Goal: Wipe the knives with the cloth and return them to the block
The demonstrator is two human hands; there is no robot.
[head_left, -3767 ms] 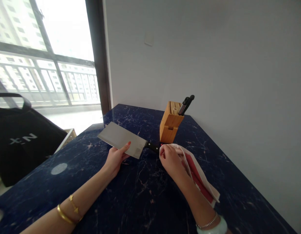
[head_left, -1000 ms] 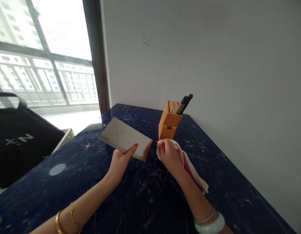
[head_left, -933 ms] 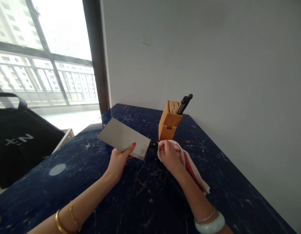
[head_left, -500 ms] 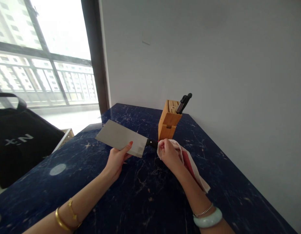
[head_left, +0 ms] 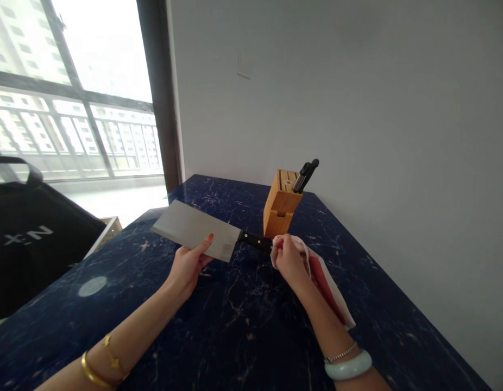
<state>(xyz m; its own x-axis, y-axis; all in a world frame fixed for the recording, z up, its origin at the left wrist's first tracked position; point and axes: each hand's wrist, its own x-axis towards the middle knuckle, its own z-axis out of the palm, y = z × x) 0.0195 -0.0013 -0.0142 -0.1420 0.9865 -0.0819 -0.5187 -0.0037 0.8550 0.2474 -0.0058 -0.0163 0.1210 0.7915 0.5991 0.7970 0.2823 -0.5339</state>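
A cleaver with a broad steel blade point(head_left: 192, 228) and a black handle point(head_left: 255, 240) is held flat above the dark blue marbled table point(head_left: 243, 315). My left hand point(head_left: 188, 263) pinches the blade's near edge, thumb on top. My right hand point(head_left: 288, 260) is closed around a white and red cloth point(head_left: 327, 279), which wraps the end of the handle. The cloth trails down along my right wrist onto the table.
A wooden knife block point(head_left: 281, 206) with one dark-handled tool point(head_left: 305, 175) stands just behind the handle, near the grey wall. A black bag point(head_left: 27, 239) sits at the table's left. A large window point(head_left: 72, 87) fills the left side.
The cleaver has slid to the left with my left hand, and my right hand with the cloth has drawn back along the handle, so more black handle shows.
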